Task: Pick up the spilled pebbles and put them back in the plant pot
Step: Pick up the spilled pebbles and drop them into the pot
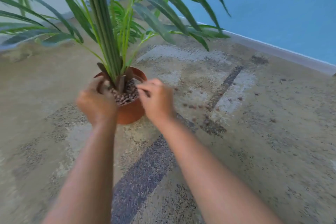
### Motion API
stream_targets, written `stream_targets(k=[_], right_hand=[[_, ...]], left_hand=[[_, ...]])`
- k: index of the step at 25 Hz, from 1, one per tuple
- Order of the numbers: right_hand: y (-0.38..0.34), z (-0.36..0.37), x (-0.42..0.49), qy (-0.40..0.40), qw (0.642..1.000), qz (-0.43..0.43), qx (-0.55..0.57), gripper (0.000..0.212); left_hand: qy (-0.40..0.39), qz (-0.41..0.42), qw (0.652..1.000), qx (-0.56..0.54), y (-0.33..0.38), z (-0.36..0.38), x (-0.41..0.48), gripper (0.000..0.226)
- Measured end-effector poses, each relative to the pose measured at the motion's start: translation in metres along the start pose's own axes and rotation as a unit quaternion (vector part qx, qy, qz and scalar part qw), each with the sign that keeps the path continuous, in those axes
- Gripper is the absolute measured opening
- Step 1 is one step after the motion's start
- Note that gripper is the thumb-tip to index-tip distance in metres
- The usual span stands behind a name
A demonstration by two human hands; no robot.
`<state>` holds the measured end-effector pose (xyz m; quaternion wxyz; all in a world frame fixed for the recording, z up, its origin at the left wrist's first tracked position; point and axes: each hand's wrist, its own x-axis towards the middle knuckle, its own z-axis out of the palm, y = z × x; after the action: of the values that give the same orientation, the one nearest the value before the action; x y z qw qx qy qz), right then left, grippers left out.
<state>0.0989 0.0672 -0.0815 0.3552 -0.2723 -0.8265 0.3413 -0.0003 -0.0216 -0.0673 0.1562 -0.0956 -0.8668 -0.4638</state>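
Note:
A terracotta plant pot [130, 112] stands on the carpet, filled with brown pebbles [125, 96] around the green palm stem [107, 42]. My left hand [96, 102] curls over the pot's left rim, fingers bent inward; whether it holds pebbles is hidden by blur. My right hand [157, 99] hovers at the pot's right rim with fingers pinched together above the pebble surface. Several spilled pebbles [192, 106] lie scattered on the carpet to the right of the pot.
The patterned beige and grey carpet [254, 151] covers the floor. A blue wall with a pale skirting board [272, 49] runs along the right. Long palm leaves [172, 5] hang over the pot and the spilled area.

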Motion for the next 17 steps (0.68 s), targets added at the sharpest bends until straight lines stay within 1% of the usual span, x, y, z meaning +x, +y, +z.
stream_targets(k=[2,4,7,9,11,12,14,17], right_hand=[[-0.014,0.025,0.021,-0.015,1.000,0.018,0.008,0.020],[-0.016,0.035,0.016,-0.024,0.999,0.044,0.014,0.022],[-0.008,0.021,-0.015,0.021,0.995,0.080,0.049,0.022],[-0.002,0.002,-0.038,0.054,0.984,0.147,0.079,0.021],[-0.002,-0.028,-0.056,0.076,0.962,0.236,0.112,0.021],[-0.007,-0.046,-0.062,0.079,0.953,0.264,0.122,0.021],[-0.018,-0.088,-0.072,0.084,0.942,0.300,0.123,0.021],[-0.040,-0.163,-0.082,0.105,0.920,0.358,0.121,0.020]], left_hand=[[-0.063,-0.038,0.995,0.067,-0.018,0.011,0.021,0.037],[-0.097,-0.064,0.991,0.063,-0.030,0.018,0.024,0.040],[-0.083,-0.067,0.994,0.002,-0.035,0.007,0.011,0.034],[-0.090,-0.058,0.994,-0.021,-0.024,-0.006,-0.012,0.028],[-0.114,-0.069,0.990,-0.048,0.002,-0.018,-0.046,0.019],[-0.127,-0.075,0.987,-0.067,0.021,-0.025,-0.065,0.016],[-0.159,-0.084,0.978,-0.103,0.064,-0.039,-0.098,0.010],[-0.212,-0.117,0.964,-0.114,0.134,-0.069,-0.139,0.006]])
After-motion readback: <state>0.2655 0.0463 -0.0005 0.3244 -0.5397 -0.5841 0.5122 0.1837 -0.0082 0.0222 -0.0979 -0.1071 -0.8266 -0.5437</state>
